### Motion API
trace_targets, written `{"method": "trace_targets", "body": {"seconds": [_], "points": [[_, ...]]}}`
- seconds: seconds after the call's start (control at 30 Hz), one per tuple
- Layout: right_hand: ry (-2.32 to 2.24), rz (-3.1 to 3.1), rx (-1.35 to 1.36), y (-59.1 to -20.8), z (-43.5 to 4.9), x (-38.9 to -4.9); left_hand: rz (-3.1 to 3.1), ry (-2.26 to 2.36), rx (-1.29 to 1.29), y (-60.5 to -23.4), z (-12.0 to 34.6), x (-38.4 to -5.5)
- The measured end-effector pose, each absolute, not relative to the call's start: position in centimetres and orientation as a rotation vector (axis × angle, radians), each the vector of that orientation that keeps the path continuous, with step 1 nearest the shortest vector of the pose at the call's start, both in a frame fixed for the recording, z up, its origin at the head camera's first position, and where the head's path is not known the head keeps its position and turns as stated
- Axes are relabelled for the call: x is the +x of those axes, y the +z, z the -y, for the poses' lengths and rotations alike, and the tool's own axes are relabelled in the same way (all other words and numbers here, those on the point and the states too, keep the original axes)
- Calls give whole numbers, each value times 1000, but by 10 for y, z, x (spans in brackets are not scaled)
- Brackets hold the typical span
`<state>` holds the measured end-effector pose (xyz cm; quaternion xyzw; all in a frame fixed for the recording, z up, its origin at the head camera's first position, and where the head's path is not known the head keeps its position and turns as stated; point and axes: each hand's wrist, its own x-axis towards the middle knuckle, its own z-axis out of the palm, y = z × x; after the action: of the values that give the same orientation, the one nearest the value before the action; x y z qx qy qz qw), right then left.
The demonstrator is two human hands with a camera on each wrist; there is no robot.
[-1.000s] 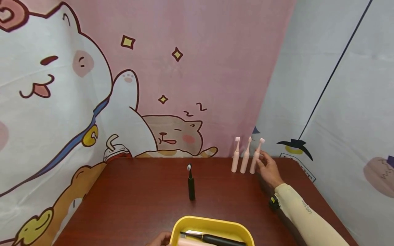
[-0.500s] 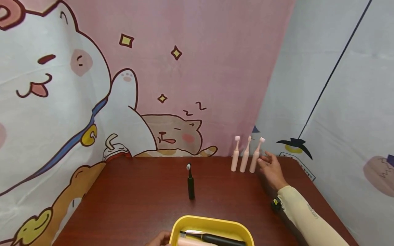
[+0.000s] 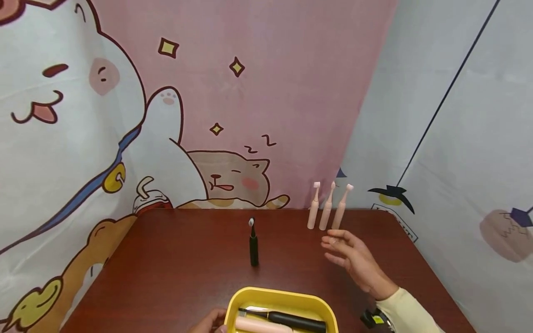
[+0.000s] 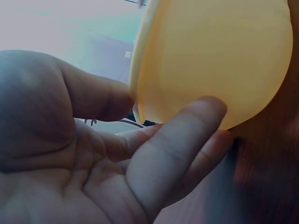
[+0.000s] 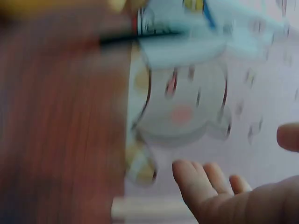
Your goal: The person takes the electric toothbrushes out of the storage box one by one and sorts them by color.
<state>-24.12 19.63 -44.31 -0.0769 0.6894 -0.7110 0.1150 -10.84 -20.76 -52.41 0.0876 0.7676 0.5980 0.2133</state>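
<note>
The left hand [image 3: 209, 321] gripped the left side of a glossy yellow tray with rounded corners [image 3: 283, 296], thumb and fingers pinching its wall at the bottom edge of the head view. Inside the tray lay a slim black electric toothbrush [image 3: 293, 320], and just beside it, nearer the person, a pale pink cylindrical toothbrush [image 3: 263, 325].

The right hand [image 3: 358, 261] was empty, its fingers loosely extended above the dark reddish-brown wooden desk [image 3: 187, 263]. In the head view its fingertips came just below three pale pink electric toothbrushes [image 3: 326, 216] that stood in a row near the far edge; whether it touched the rightmost could not be told. A black electric toothbrush with a white-bristled head [image 3: 254, 250] stood upright beyond the tray, well apart from that row.
</note>
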Motion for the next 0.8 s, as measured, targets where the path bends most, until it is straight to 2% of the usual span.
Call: {"method": "trace_targets", "body": {"seconds": [0.13,0.27,0.47,0.8], "points": [[-1932,-1741,-504,-430,-163,-208,-2096,1686,209,-520,209,-109],[-1666,-1634,-619,-431,-136,-188,-2122,1673,214,-518,208,-110],[-1415,-1634,-682,-452,-120,-180,-2078,1690,191,-517,207,-111],[-1437,-1454,-635,-481,-116,-174,-2104,1649,161,-517,206,-107]]}}
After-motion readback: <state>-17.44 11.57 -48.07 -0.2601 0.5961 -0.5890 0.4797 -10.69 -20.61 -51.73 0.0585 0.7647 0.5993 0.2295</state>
